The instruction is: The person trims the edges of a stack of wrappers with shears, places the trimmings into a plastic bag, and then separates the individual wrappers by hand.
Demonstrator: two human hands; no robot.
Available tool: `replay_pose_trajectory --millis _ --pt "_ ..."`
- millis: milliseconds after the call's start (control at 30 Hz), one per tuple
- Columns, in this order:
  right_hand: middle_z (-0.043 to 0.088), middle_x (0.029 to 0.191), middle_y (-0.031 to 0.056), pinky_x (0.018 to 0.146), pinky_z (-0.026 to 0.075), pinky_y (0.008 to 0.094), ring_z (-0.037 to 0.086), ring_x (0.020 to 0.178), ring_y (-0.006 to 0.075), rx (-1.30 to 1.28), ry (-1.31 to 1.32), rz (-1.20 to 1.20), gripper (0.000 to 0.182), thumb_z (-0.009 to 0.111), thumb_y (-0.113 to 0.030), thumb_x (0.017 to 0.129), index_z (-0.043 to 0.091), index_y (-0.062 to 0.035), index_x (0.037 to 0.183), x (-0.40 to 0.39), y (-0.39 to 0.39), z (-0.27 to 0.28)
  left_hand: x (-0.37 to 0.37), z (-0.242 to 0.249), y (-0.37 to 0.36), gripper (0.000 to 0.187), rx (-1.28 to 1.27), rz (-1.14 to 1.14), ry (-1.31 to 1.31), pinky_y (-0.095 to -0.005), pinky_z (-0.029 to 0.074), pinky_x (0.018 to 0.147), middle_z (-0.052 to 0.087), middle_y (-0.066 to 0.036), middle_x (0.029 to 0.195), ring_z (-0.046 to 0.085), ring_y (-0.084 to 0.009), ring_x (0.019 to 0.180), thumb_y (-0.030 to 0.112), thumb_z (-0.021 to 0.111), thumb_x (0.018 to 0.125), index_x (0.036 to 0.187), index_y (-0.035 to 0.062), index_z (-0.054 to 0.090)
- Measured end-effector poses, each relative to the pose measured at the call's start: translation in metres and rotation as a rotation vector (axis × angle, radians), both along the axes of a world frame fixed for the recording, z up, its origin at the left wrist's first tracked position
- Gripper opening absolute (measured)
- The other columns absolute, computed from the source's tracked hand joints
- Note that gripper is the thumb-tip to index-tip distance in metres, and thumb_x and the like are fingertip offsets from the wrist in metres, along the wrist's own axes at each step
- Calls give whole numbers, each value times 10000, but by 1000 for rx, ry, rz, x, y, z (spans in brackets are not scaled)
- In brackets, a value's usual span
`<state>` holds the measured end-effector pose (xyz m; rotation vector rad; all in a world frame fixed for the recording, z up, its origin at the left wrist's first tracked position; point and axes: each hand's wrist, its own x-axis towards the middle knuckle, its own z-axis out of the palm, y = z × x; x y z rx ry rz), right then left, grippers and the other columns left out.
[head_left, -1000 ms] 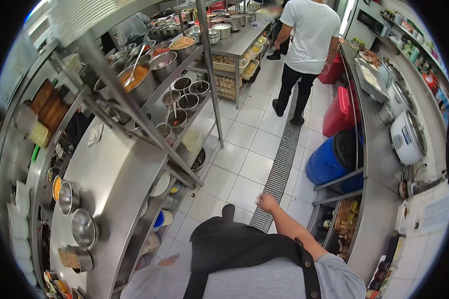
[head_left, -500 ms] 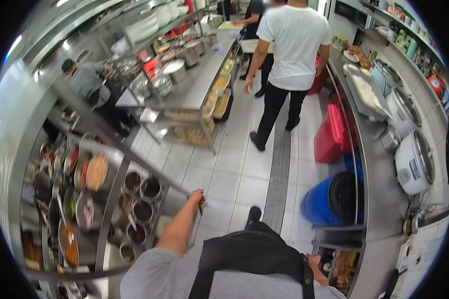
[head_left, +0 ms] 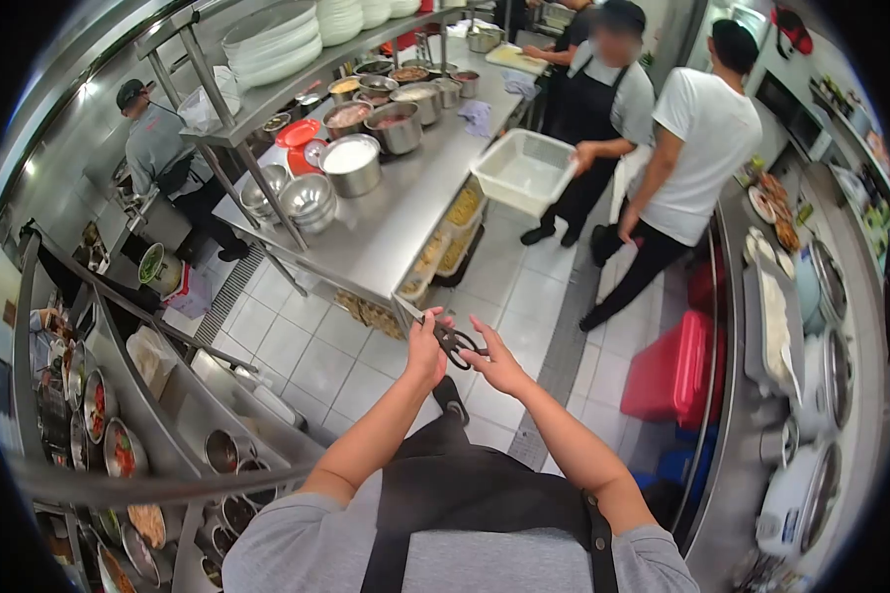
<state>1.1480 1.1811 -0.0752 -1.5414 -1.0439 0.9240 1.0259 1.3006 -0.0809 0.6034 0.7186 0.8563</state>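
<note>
A pair of scissors with black handles (head_left: 455,343) is in front of me at waist height, its blades pointing up and to the left. My left hand (head_left: 426,350) is closed around it near the blades. To the right, my right hand (head_left: 500,362) has its fingers apart beside the handle loops; whether they touch the loops is hard to tell. Just past the hands stands the corner of a steel worktable (head_left: 391,257).
Ahead, a person holds a white plastic tub (head_left: 526,170) beside another in a white T-shirt (head_left: 707,128). Steel pots (head_left: 350,166) stand on the worktable. A red bin (head_left: 670,368) and rice cookers (head_left: 799,497) line the right; food pans (head_left: 127,448) are at left.
My right hand has come up from my side to the scissors in my left hand. The view has turned, and the person in white now stands farther right; the white tub has come into full view.
</note>
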Motion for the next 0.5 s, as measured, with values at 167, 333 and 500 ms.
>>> replay_pose_trajectory --millis 167,333,500 --pt "492 1367 136 858 552 385 597 1114 249 35 542 18 617 664 -244 942 359 -80 1452 17 148 59 43 78 111 312 20 236 -153 -390 515 818 552 -101 1092 574 -233 945 327 398 1069 1256 93 485" --pt "606 1092 56 589 540 263 638 826 154 -6 1059 54 471 626 -184 966 420 -117 1385 57 252 70 62 113 181 391 264 134 45 -380 453 984 563 -120 1233 535 -222 1135 269 425 1063 1404 78 414" --pt "612 948 9 409 322 163 523 664 76 15 1456 277 329 551 -161 1004 474 -147 1324 110 343 107 39 132 232 595 844 -93 483 -415 282 1147 394 -119 1506 368 -242 1396 176 548 995 1535 133 301"
